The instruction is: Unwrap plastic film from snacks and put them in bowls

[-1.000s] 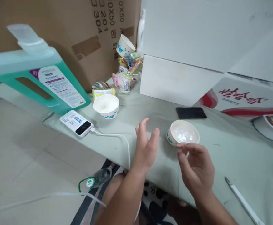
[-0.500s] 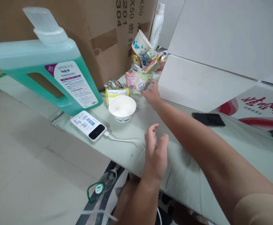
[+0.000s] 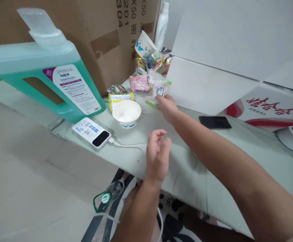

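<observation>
My right hand (image 3: 167, 106) has its fingers closed on a clear plastic snack packet (image 3: 159, 90) with green edges. What is inside the packet is hard to make out. A pink snack packet (image 3: 139, 83) lies just left of it. Over the table's near side, my left hand (image 3: 157, 153) hovers with fingers loosely curved, thumb apart and nothing in it. Left of both hands stands a white paper bowl (image 3: 127, 114) with a blue leaf print. Behind that bowl lies a yellow-edged packet (image 3: 121, 97), with a brownish packet (image 3: 116, 89) beside it.
A large jug of green liquid (image 3: 86, 90) stands at left. Near it, a white power bank (image 3: 92, 132) has a cable (image 3: 128, 145) attached. Farther back are a tilted paper bowl (image 3: 144, 44), heaped packets and a white bottle (image 3: 162, 27). A phone (image 3: 214, 122) lies right.
My right hand has taken hold of the clear packet and drawn it rightward, away from the pink one. My left hand still hovers. The view has shifted slightly.
</observation>
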A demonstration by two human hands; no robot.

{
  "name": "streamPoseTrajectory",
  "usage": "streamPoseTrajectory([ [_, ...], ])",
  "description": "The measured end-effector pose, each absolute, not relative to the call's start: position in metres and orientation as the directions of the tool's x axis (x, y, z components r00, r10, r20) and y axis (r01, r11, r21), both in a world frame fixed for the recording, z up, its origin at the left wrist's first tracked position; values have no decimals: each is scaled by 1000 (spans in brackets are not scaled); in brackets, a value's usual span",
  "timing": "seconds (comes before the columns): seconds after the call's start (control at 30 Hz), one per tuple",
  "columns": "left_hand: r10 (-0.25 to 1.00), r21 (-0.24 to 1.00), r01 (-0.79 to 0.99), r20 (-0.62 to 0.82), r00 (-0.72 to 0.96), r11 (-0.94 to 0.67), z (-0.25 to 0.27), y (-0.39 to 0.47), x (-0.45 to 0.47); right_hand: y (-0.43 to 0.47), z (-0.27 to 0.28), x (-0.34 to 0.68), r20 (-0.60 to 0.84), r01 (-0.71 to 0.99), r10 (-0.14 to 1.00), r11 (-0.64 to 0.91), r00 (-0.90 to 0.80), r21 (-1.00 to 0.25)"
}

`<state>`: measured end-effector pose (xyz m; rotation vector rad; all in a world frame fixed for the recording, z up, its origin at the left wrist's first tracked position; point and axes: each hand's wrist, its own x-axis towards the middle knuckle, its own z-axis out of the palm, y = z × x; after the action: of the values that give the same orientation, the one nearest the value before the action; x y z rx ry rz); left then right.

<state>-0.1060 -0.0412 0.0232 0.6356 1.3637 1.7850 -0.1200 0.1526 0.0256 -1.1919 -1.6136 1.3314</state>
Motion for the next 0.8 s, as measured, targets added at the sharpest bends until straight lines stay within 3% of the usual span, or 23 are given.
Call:
streamPoseTrajectory([
  [0.1, 823, 950, -196, 95, -560, -243, 23, -42, -112, 94, 57, -38, 0, 59, 942, 21, -336, -998],
  [0.17, 883, 950, -154, 182, -432, -271, 23, -42, -105, 50, 66, 22, -32, -94, 949, -65, -314, -993],
  [0.27, 975, 974, -61, 212, -62, -216, 22, -44, -77, -6, 56, 101, -123, -189, 984, -146, -130, -971],
  [0.33, 960, 980, 32, 188, 210, -198, 20, -47, -51, -30, 42, 140, -176, -219, 982, -185, -60, -958],
  [0.4, 908, 972, 84, 173, 381, -220, 16, -49, -24, -45, 29, 170, -179, -214, 981, -190, -69, -958],
  [0.6, 857, 925, 86, 303, 417, -369, 2, -47, 33, -60, 11, 229, -144, -125, 983, -159, -114, -979],
  [0.8, 865, 922, 164, 250, 435, -349, -2, -38, 56, -56, 9, 253, -178, -45, 937, -200, -301, -979],
])
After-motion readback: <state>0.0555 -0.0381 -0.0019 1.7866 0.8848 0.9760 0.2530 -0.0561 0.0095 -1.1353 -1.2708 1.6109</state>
